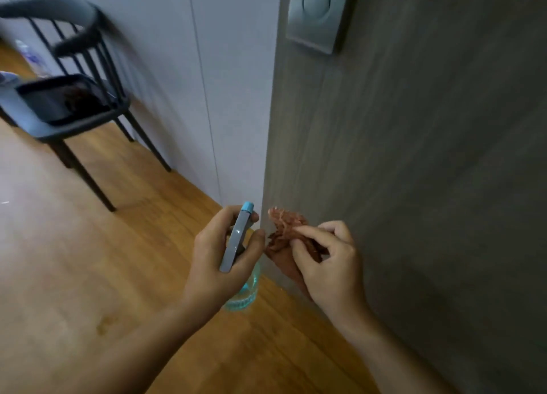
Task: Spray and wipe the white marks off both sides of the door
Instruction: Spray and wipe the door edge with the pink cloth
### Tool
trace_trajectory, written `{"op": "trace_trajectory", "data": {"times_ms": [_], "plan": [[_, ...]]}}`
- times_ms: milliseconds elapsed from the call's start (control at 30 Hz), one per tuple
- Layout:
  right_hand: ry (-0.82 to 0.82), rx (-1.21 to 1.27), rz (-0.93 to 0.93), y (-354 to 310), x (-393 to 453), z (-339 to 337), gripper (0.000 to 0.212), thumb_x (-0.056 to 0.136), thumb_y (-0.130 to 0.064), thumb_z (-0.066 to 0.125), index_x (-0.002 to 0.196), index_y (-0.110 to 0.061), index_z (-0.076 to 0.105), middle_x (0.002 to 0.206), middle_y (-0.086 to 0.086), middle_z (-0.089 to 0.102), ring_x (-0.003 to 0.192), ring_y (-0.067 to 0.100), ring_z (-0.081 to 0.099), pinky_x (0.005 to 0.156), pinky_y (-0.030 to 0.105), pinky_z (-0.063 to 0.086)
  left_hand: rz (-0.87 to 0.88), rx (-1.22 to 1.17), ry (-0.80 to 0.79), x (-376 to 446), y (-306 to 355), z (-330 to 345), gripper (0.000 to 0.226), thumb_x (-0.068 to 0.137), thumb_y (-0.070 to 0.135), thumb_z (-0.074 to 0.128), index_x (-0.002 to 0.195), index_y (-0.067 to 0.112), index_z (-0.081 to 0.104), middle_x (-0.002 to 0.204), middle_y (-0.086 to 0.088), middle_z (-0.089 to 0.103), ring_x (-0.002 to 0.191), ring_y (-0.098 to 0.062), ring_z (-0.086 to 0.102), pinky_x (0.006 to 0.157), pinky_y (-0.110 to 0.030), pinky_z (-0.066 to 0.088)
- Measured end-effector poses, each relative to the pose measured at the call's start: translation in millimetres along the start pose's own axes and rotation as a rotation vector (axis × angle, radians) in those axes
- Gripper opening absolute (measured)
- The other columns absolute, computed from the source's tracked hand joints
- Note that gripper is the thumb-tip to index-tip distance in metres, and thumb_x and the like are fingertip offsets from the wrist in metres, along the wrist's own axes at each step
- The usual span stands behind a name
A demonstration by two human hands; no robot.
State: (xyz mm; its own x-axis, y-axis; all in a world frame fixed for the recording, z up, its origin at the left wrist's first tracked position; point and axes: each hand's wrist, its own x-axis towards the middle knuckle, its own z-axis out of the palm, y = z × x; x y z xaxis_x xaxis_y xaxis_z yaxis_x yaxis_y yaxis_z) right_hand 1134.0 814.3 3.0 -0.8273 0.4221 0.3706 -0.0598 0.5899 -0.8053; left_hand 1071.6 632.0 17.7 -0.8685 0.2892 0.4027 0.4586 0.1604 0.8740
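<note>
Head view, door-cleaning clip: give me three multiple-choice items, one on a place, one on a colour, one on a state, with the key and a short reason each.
1. Where is the chair?
A. left of the door, by the white wall
B. right of the door
C. lying tipped over on the floor

2. What colour is the nozzle tip of the spray bottle?
A. red
B. light blue
C. yellow

3. What is the right hand doing?
A. resting flat on the door
B. hanging empty
C. pinching a reddish-brown cloth

Key: 1 A, it stands upright on the wooden floor at upper left; 2 B, the tip above the grey head in the left hand is light blue; 3 C, its fingers are curled on the cloth near the door edge.
</note>
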Motion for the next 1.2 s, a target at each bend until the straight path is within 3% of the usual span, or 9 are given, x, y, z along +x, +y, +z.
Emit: {"op": "trace_trajectory", "data": {"times_ms": [333,533,600,733,867,933,1033,1100,1200], "plan": [[-0.219,0.006,-0.054,-239.9,66.6,-73.0,0.024,0.088,-0.020,0.080,0.112,-0.025,0.080,0.105,-0.010,0.055,0.097,0.010,0.062,0.075,0.028,0.061,-0.124,0.099,0.251,62.7,229.5,-116.4,0.026,0.094,0.016,0.077,0.115,0.021,0.061,0.103,0.008,0.068,0.097,-0.013,0.070,0.082,-0.025,0.061],[-0.376,0.092,-0.096,-362.6,98.3,-59.0,0.022,0.092,-0.024,0.076,0.113,-0.031,0.078,0.109,-0.025,0.052,0.102,0.005,0.060,0.079,0.012,0.056,-0.153,0.092,0.393,91.6,310.5,-203.8,0.026,0.094,0.018,0.078,0.113,0.028,0.062,0.100,0.008,0.069,0.097,-0.018,0.072,0.082,-0.030,0.063],[-0.390,0.096,-0.128,-393.2,107.0,-40.1,0.021,0.092,-0.023,0.076,0.112,-0.029,0.079,0.107,-0.019,0.055,0.101,0.005,0.059,0.079,0.011,0.054,-0.174,0.054,0.431,96.8,321.0,-233.4,0.026,0.094,0.019,0.077,0.111,0.033,0.062,0.100,0.009,0.070,0.096,-0.017,0.073,0.081,-0.028,0.062],[-0.423,0.132,-0.175,-445.4,122.4,5.4,0.021,0.092,-0.025,0.076,0.113,-0.028,0.080,0.106,-0.013,0.058,0.101,0.006,0.060,0.079,0.019,0.058,-0.167,0.086,0.485,106.6,325.4,-295.8,0.019,0.095,0.021,0.076,0.109,0.025,0.064,0.097,0.004,0.071,0.094,-0.023,0.073,0.081,-0.042,0.063],[-0.431,0.132,-0.215,-489.4,132.6,52.7,0.020,0.092,-0.025,0.077,0.111,-0.029,0.080,0.106,-0.011,0.059,0.100,0.008,0.061,0.078,0.025,0.060,-0.165,0.132,0.503,115.2,320.2,-356.1,0.018,0.096,0.019,0.075,0.108,0.027,0.064,0.096,0.003,0.070,0.093,-0.023,0.072,0.078,-0.043,0.062],[-0.423,0.133,-0.240,-506.7,137.0,77.7,0.020,0.091,-0.024,0.078,0.110,-0.029,0.081,0.105,-0.011,0.059,0.099,0.009,0.061,0.078,0.028,0.060,-0.167,0.145,0.507,117.9,315.3,-382.5,0.019,0.096,0.017,0.075,0.108,0.026,0.064,0.094,0.003,0.070,0.092,-0.023,0.072,0.076,-0.041,0.062],[-0.427,0.144,-0.261,-524.9,144.8,115.0,0.021,0.090,-0.025,0.079,0.109,-0.031,0.080,0.104,-0.013,0.058,0.098,0.009,0.061,0.077,0.031,0.060,-0.175,0.154,0.540,126.6,308.2,-417.0,0.021,0.095,0.016,0.076,0.106,0.029,0.064,0.093,0.006,0.071,0.091,-0.018,0.072,0.073,-0.027,0.061],[-0.447,0.153,-0.265,-534.2,151.2,139.3,0.021,0.090,-0.027,0.078,0.110,-0.031,0.080,0.105,-0.014,0.058,0.097,0.007,0.061,0.076,0.028,0.060,-0.203,0.137,0.578,134.3,298.7,-437.4,0.022,0.094,0.017,0.077,0.105,0.031,0.064,0.095,0.009,0.071,0.089,-0.015,0.072,0.071,-0.020,0.059],[-0.450,0.161,-0.274,-541.8,165.5,175.5,0.020,0.089,-0.026,0.079,0.109,-0.029,0.081,0.104,-0.014,0.057,0.096,0.002,0.060,0.076,0.019,0.057,-0.239,0.153,0.619,149.4,272.6,-467.2,0.022,0.093,0.021,0.079,0.106,0.029,0.064,0.096,0.009,0.071,0.087,-0.018,0.071,0.073,-0.029,0.061]]}}
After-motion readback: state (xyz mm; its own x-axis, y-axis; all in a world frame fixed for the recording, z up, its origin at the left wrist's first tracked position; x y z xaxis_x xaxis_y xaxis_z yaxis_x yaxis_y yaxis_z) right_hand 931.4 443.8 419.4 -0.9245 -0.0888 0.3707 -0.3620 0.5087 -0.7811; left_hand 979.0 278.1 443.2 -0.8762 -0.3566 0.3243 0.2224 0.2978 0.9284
